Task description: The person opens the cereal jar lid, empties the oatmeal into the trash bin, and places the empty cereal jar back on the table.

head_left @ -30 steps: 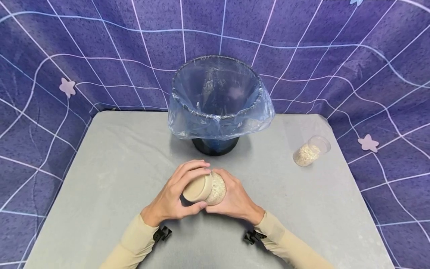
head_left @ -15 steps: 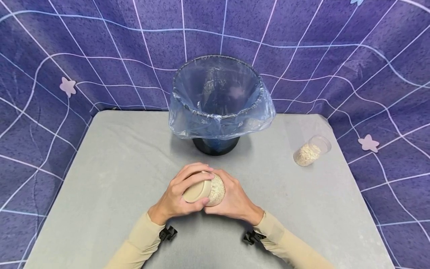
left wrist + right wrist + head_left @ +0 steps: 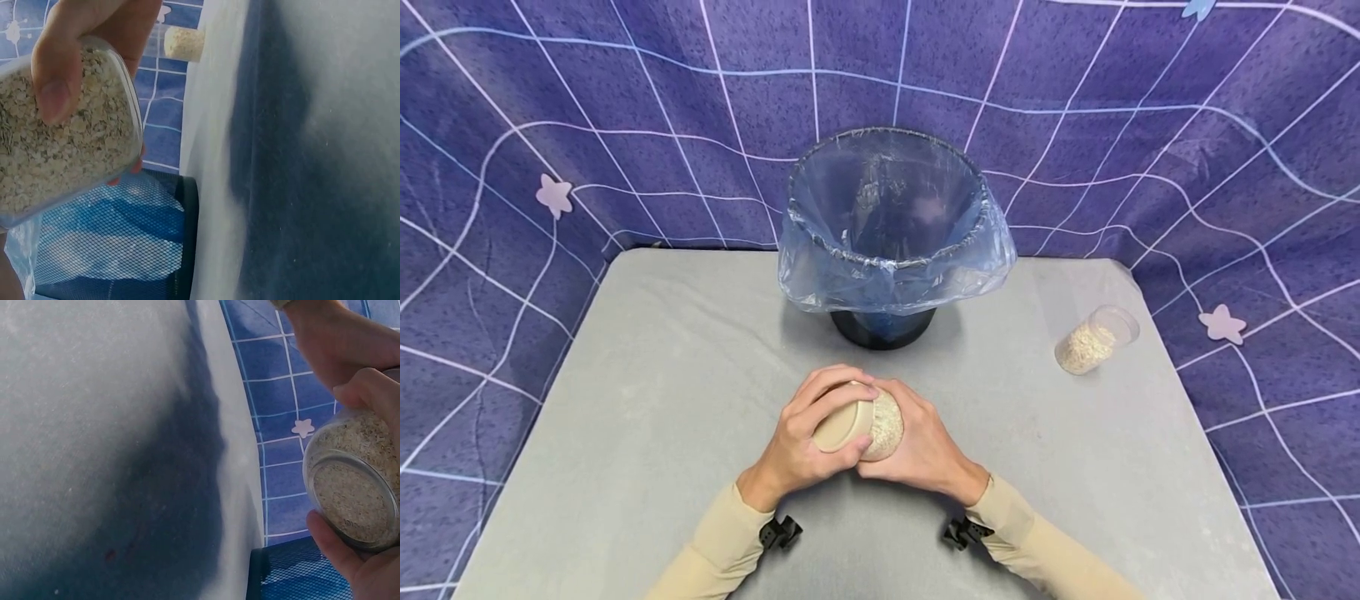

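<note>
Over the near middle of the table, both hands are on a clear jar of pale oat flakes, tilted so that its beige lid points left. My left hand grips the lid, fingers over its far rim and thumb on the near rim. From the other side my right hand wraps round the body of the jar. In the right wrist view the round base of the jar shows, packed with flakes. The left wrist view shows the jar's side with a thumb across it; the lid is out of sight there.
Behind the hands stands a black mesh bin lined with a blue plastic bag folded over its rim. At the right of the grey table is another clear jar, partly filled with flakes. A purple grid-patterned cloth hangs behind.
My left hand has shifted slightly right and curled closer round the lid, its thumb now on the near rim. The right hand and the jar stay almost in place.
</note>
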`<state>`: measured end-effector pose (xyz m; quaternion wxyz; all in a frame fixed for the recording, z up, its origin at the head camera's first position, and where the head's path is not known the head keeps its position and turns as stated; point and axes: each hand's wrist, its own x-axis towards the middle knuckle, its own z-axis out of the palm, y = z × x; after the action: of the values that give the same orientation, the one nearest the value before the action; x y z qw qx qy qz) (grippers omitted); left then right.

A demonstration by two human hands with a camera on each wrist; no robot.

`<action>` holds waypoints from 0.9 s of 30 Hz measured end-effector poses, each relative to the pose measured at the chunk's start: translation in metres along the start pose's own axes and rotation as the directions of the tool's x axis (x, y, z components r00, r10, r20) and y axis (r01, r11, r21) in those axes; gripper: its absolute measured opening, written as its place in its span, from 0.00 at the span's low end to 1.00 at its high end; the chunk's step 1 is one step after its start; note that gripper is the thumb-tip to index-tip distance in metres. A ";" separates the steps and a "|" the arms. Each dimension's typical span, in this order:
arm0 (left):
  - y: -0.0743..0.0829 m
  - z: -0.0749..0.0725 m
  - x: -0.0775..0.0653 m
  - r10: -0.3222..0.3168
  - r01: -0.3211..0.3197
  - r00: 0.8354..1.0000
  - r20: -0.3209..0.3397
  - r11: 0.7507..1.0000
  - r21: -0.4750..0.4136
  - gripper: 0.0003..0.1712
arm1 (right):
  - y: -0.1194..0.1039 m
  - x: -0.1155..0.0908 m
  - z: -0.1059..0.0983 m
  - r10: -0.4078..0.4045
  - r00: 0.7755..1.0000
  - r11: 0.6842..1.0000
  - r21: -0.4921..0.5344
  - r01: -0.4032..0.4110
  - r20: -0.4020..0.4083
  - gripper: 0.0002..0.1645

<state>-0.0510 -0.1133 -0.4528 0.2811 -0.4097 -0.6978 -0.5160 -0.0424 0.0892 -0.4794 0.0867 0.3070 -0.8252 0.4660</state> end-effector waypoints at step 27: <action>0.019 0.012 -0.005 -0.233 0.245 0.965 -0.118 0.965 0.097 0.22 | 0.001 -0.001 0.002 -0.003 1.000 0.999 -0.033 0.002 -0.028 0.55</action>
<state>-0.0320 -0.1005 -0.4516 0.2753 -0.2783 -0.7540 -0.5274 -0.0419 0.0879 -0.4817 0.1040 0.3001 -0.8310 0.4567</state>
